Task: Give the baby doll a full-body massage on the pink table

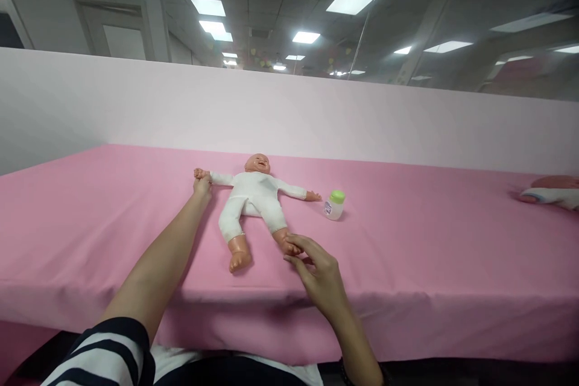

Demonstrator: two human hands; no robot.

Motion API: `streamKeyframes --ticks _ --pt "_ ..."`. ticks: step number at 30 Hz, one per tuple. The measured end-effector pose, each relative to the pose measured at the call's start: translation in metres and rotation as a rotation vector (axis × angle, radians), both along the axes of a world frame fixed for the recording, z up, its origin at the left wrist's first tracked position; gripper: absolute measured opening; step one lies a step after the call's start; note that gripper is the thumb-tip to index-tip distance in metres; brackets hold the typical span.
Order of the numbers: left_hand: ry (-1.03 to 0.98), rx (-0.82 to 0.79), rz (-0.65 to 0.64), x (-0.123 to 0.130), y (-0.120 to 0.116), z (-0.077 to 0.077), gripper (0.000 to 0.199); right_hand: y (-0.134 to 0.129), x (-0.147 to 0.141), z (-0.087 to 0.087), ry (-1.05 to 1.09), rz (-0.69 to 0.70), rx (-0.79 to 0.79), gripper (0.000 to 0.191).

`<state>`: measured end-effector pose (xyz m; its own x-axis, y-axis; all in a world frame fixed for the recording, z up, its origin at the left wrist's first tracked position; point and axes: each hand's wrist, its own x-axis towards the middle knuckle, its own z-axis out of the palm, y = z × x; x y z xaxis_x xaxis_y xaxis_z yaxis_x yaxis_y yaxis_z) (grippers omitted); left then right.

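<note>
A baby doll (256,188) with a white cloth body lies on its back on the pink-covered table (425,241), head toward the wall and legs toward me. My left hand (202,186) is closed around the doll's hand at the left of the picture. At the doll's foot on the right of the picture, my right hand (319,265) has its thumb and fingers around the toes. Beside the doll's other hand stands a small clear bottle (333,206) with a green cap.
At the far right edge lies part of another doll (554,193) in white. A low white wall (289,114) runs behind the table, with glass above it reflecting ceiling lights. The table's front edge is close to my body.
</note>
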<state>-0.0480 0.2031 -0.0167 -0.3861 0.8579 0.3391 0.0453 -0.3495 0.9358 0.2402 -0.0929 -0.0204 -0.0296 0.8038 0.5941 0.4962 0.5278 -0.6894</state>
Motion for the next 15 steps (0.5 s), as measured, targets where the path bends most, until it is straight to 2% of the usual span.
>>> streamKeyframes --ticks 3,6,8,9,10,12,15 --pt "0.021 0.079 0.017 0.019 -0.007 -0.002 0.023 0.022 -0.009 0.019 -0.044 -0.022 0.025 0.028" --pt "0.331 0.288 -0.196 0.041 -0.021 -0.004 0.023 0.062 -0.027 0.047 -0.137 0.024 0.043 0.030" --pt "0.534 0.346 -0.330 0.049 -0.028 -0.005 0.028 0.086 -0.039 0.057 -0.166 0.018 0.051 0.031" --pt "0.570 0.349 -0.343 0.050 -0.029 -0.006 0.030 0.095 -0.044 0.059 -0.170 0.009 0.053 0.030" --pt "0.556 0.342 -0.324 0.048 -0.029 -0.006 0.031 0.099 -0.047 0.059 -0.165 -0.004 0.055 0.030" --pt "0.396 0.281 -0.212 0.038 -0.022 -0.007 0.026 0.094 -0.048 0.056 -0.141 -0.015 0.060 0.031" --pt "0.147 0.140 -0.059 0.014 -0.009 -0.006 0.014 0.058 -0.034 0.044 -0.091 0.002 0.030 0.031"
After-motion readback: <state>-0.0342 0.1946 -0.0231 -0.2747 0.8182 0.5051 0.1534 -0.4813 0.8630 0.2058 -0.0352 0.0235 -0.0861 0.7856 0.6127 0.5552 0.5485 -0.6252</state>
